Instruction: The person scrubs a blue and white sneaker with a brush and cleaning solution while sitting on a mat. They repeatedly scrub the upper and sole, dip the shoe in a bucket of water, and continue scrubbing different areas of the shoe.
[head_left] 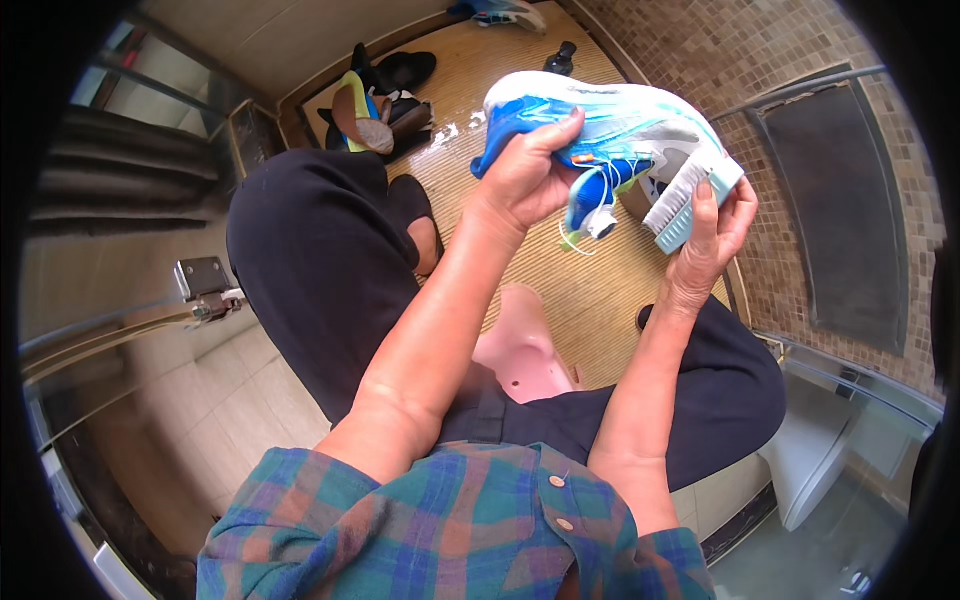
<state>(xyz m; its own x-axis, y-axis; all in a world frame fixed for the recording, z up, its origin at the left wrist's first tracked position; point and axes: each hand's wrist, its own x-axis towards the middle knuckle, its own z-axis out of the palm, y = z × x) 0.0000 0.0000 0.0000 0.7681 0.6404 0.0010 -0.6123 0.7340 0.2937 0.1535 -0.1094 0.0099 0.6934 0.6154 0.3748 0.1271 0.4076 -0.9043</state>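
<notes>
My left hand (530,178) grips a blue and white sneaker (600,112) by its side, thumb pressed on the upper. The sneaker is raised above the ribbed floor, tilted on its side, with its laces and blue tongue hanging down loose. In my right hand (712,225) is a scrubbing brush (690,205) with a pale teal back and white bristles. Its bristles face the toe end of the sneaker and seem to touch it, though the exact contact is hard to make out.
Several dark shoes and a yellow-green insole (350,105) lie at the far left. Another blue and white shoe (510,14) rests at the far edge, near a small dark bottle (561,58). White foam (445,138) spots the floor. A pink plastic stool (525,345) is beneath me.
</notes>
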